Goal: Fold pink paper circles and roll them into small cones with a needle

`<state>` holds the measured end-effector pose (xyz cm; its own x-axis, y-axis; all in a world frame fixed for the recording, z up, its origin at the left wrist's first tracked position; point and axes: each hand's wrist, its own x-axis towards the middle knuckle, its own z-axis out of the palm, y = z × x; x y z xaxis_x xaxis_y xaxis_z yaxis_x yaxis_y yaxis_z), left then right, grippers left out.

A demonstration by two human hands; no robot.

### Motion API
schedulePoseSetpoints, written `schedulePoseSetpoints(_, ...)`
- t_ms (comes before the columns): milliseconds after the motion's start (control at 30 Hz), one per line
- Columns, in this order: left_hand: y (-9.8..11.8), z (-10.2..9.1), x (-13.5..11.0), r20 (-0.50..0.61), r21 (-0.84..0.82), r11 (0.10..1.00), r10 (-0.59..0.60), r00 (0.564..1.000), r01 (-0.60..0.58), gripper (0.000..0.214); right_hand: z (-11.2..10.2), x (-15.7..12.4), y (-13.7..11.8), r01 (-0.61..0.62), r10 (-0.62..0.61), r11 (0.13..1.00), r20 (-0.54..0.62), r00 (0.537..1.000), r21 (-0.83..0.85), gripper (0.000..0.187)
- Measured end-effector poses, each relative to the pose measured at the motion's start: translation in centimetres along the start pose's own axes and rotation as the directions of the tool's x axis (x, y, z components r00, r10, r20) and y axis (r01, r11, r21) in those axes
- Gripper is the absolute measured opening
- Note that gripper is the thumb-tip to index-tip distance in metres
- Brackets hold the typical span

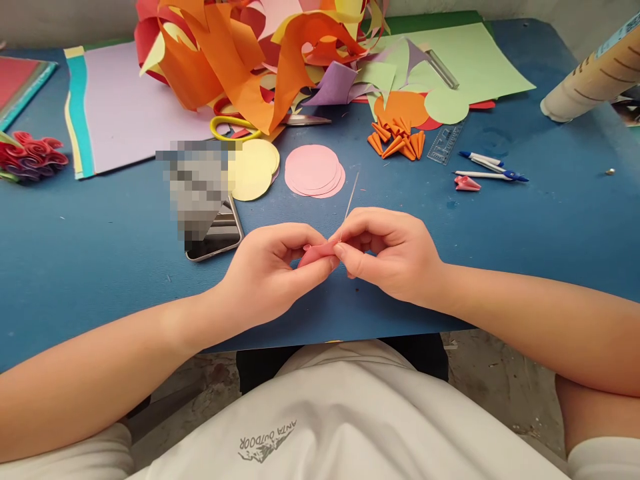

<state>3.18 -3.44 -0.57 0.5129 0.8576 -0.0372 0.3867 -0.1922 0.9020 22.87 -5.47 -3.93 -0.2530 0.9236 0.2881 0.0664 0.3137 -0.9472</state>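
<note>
table (550, 233), blue, stretches across the scene. a large heap of paper scraps (240, 60), mostly orange with some red, yellow and purple, rises at the far side, left of centre. a purple sheet (120, 100) lies to the left of the heap and partly under it; a pale green sheet (480, 60) lies to its right. on the far right stands a brown-striped bottle (595, 80), leaning in view.

on the near side, both hands meet over the table. the left hand (280, 267) pinches a piece of pink paper (317, 254) between thumb and fingers; the right hand (395, 250) grips the right end of that same piece with thumb and forefinger. the pink paper is thus between the two hands, near the table's near edge.

to the left of the hands is a phone (220, 243), partly hidden by a blurred patch. scissors (310, 121) lie beside the heap. beyond the hands sit yellow circles (250, 170) and, just to their right, pink circles (313, 170). a red paper flower (37, 157) sits on the left. farther right are orange cones (397, 140) and a clear ruler (445, 143). smallest, a thin needle (351, 196) sticks up beside the right forefinger.
</note>
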Motion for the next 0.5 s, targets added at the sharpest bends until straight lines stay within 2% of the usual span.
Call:
schedulePoseSetpoints(100, 0.11, -0.07, -0.04, -0.022, 0.01, 1.0, -0.007, 1.0, 0.007, 0.016, -0.31, 0.1, 0.0, 0.089, -0.088, 0.99, 0.017, 0.996, -0.105, 0.008)
schedulePoseSetpoints(167, 0.11, -0.03, -0.05, -0.037, 0.001, 1.0, -0.009, 0.999, 0.009, 0.016, -0.35, 0.08, -0.01, 0.102, -0.101, 0.988, 0.013, 0.995, -0.115, 0.008)
schedulePoseSetpoints(367, -0.01, 0.28, 0.13, -0.052, -0.086, 0.995, -0.062, 0.997, 0.057, 0.013, -0.01, -0.15, -0.03, -0.017, 0.021, 0.995, -0.04, 0.999, 0.096, 0.005)
schedulePoseSetpoints(500, 0.02, 0.24, 0.17, -0.054, -0.085, 0.995, -0.061, 0.997, 0.056, 0.017, 0.02, -0.16, -0.07, -0.047, 0.054, 0.989, -0.048, 0.997, 0.138, 0.005)
